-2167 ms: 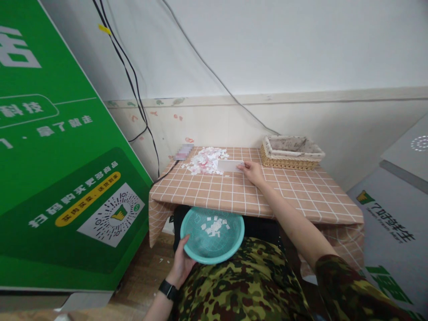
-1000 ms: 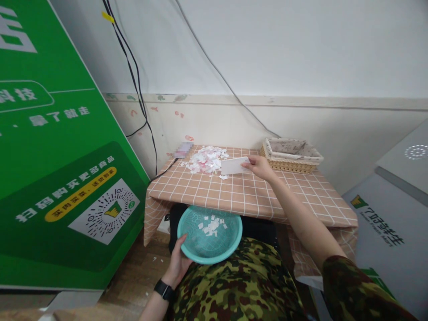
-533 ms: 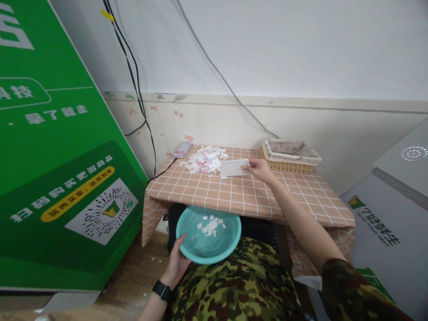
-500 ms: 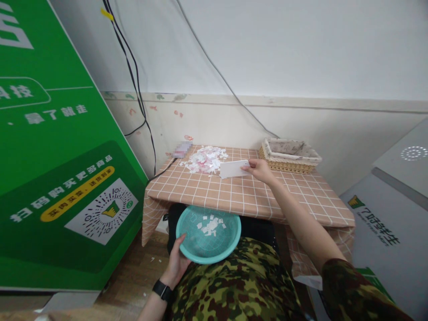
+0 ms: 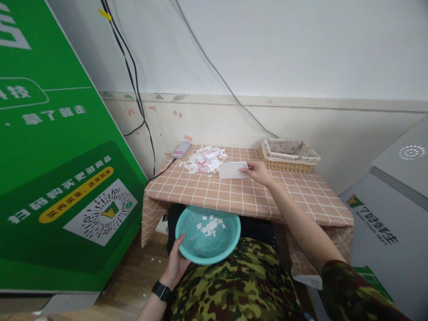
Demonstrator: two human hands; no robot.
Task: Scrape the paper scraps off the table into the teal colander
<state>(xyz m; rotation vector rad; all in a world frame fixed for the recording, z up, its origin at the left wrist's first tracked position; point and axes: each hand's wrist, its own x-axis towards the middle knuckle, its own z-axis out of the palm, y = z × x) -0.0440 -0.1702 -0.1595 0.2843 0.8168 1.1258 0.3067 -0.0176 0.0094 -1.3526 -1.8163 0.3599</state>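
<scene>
My left hand grips the near left rim of a turquoise plastic colander, thumb over the edge, above my lap. Inside the colander lie several small white paper scraps. Over the table, my right hand pinches the right end of a flat white rectangular card. The card's left end is close to a heap of white and pinkish paper scraps; whether its lower edge touches the cloth I cannot tell.
A checked brown cloth covers the table. At the back right stands a lined wicker basket. A blurred-out flat object with a cable lies at the back left. A green sign panel rises on the left, and a grey cabinet on the right.
Almost nothing differs. The card and my right hand have shifted very slightly left and down; the left hand and colander stay in place.
</scene>
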